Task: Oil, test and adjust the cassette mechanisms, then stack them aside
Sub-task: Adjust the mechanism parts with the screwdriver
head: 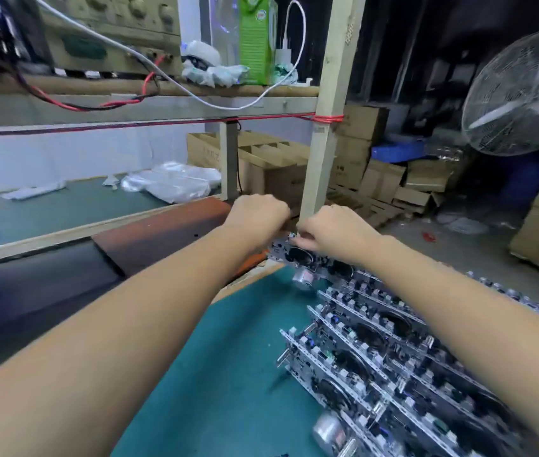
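The tabletop (228, 374) is teal green. The cassette mechanisms (393, 357) show silver metal with black round parts. A red wire (162, 122) runs along the pale wooden shelf (162, 107) and wraps a pale wooden post (330, 127). A carton (256, 41) is bright green. Cardboard boxes (380, 179) are brown. A fan (518, 94) has a grey wire grille.

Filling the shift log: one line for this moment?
step: stacking | both hands: left hand, right hand on cassette mechanism | place: far end of stack | mat
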A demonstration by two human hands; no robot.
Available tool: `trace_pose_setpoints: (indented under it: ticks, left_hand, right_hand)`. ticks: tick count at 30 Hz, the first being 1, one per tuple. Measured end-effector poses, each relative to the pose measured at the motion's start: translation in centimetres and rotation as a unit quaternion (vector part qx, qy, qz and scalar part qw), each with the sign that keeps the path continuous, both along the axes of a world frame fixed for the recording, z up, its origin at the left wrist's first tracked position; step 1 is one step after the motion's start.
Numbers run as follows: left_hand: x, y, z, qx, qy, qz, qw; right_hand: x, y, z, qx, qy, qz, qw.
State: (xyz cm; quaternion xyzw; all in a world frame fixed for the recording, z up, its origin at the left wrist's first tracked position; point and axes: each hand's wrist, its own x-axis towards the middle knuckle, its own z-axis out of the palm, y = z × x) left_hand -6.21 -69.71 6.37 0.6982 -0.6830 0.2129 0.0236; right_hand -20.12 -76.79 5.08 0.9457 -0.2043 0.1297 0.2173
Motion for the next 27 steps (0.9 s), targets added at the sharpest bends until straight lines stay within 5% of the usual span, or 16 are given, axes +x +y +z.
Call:
trace_pose_setpoints:
  ticks: [6, 10, 17, 21, 27]
  left_hand:
    - [0.7, -2.9, -4.1, 0.123, 0.138, -0.062, 0.981]
    - [0.2, -2.5, -6.3, 0.189, 0.182, -0.107, 0.959]
    - [-1.7, -2.5, -5.9, 0.237, 0.212, -0.120, 0.940]
    - [-2.5, -2.2, -6.1, 0.280, 0.201, -0.093, 0.934]
    - [-1.7, 2.9, -1.8, 0.222, 0.190, -0.069, 0.954]
  right_hand:
    - [-1.4, -2.6, -4.0, 0.007, 0.030, -0.099, 0.995]
    - [-2.7, -3.2, -3.7, -0.016, 0.046, -0.080, 0.996]
    - [-4.3, -2.5, -3.2, 0.035, 0.051, -0.134, 0.989]
    - [-3.1, -0.3, -3.1, -0.037, 0.079, -0.163, 0.983]
    - [-1.0, 5.0, -1.0, -0.053, -0.036, -0.130, 0.989]
